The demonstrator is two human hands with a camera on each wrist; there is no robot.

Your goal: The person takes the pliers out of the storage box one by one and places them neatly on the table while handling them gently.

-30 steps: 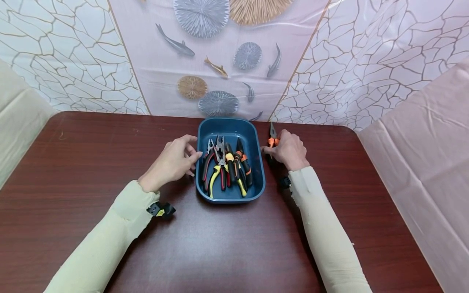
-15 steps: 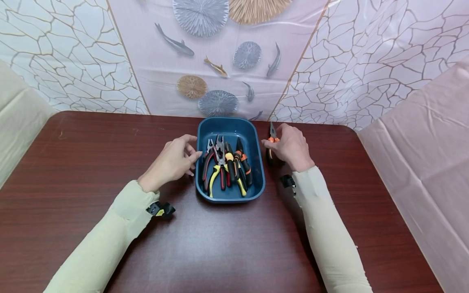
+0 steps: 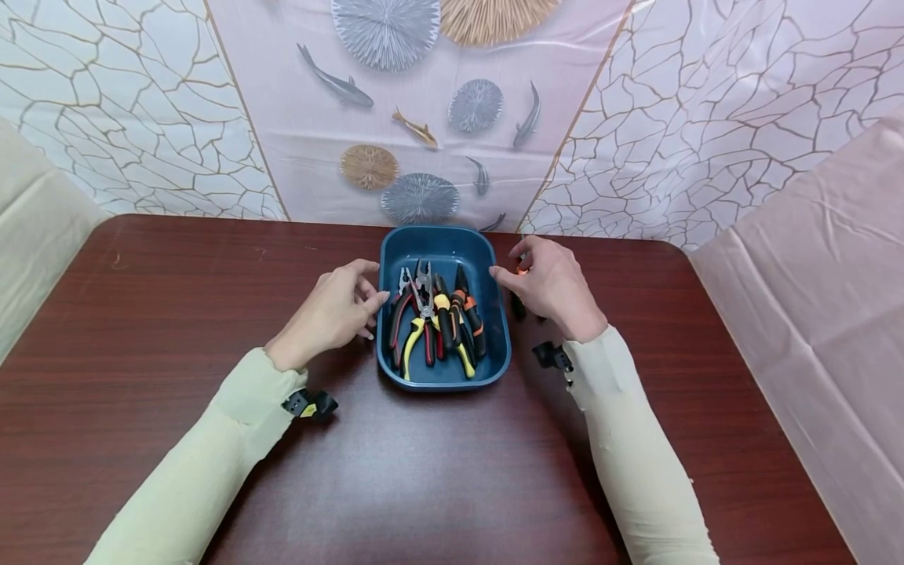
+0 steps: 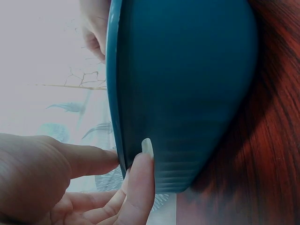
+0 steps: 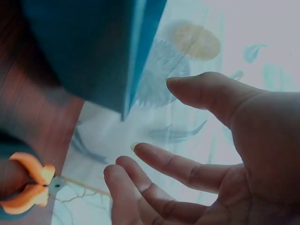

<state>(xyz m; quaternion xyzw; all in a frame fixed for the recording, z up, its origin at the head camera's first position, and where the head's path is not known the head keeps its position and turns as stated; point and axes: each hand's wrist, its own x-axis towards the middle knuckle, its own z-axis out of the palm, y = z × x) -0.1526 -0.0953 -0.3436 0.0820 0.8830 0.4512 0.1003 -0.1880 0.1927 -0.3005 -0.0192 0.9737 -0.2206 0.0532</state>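
A blue plastic tub [image 3: 504, 337] holds several pliers with red-black, yellow-black and orange-black handles, such as the yellow-handled pliers [image 3: 413, 345]. My left hand [image 3: 333, 310] pinches the tub's left rim; in the left wrist view the thumb meets the rim and a fingertip [image 4: 140, 176] lies against the outer wall. On the opposite side my right hand [image 3: 554, 286] has its fingers spread and holds nothing, with the thumb over the right rim in the head view. Partly hidden beneath that hand, orange-and-black long-nose pliers [image 5: 30, 199] lie on the table beside the tub.
The dark red wooden table [image 3: 424, 479] extends around the tub. Behind its far edge hangs a patterned cloth [image 3: 438, 102], and pale cloth [image 3: 819, 298] drops along the right side. Small black cameras are strapped to both wrists.
My right hand has drawn up from the orange-and-black pliers and shifted left to the tub's right rim, its fingers opening. The pliers stay on the table. My left hand keeps its place.
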